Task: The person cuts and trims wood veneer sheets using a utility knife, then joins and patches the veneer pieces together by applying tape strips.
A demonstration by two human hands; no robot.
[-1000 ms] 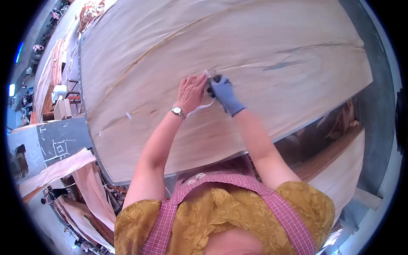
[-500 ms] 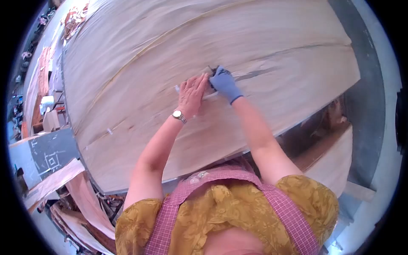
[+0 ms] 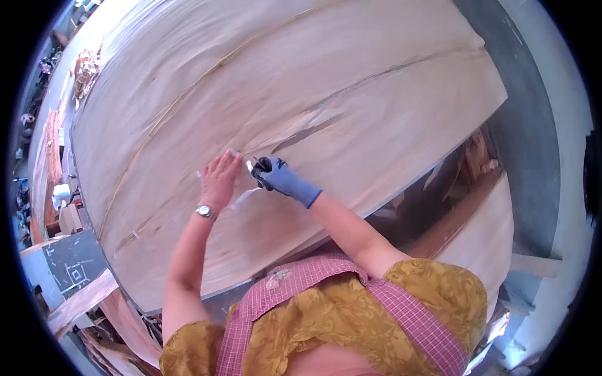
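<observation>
A large sheet of pale wood veneer [image 3: 376,119] lies under both hands. My left hand [image 3: 219,178], bare and with a watch [image 3: 205,211] on its wrist, rests flat on it with the fingers stretched out. My right hand [image 3: 276,177] wears a blue glove with dark fingertips, and its fingers are closed. A strip of white tape [image 3: 246,198] trails from them toward the left hand. A small thin dark thing also shows at the fingertips, too small to name. Just beyond the right hand runs a dark split [image 3: 308,134] in the veneer.
A long brownish seam [image 3: 188,94] curves across the sheet. Small tape pieces [image 3: 136,234] stick to it at the left. Torn veneer scraps [image 3: 464,188] lie below the right edge. At the left stand a dark board with chalk marks [image 3: 76,273] and a white roll [image 3: 61,196].
The view has shifted, and both hands appear lower and farther left. My right hand has moved apart from the left one, and the white tape strip now shows between them.
</observation>
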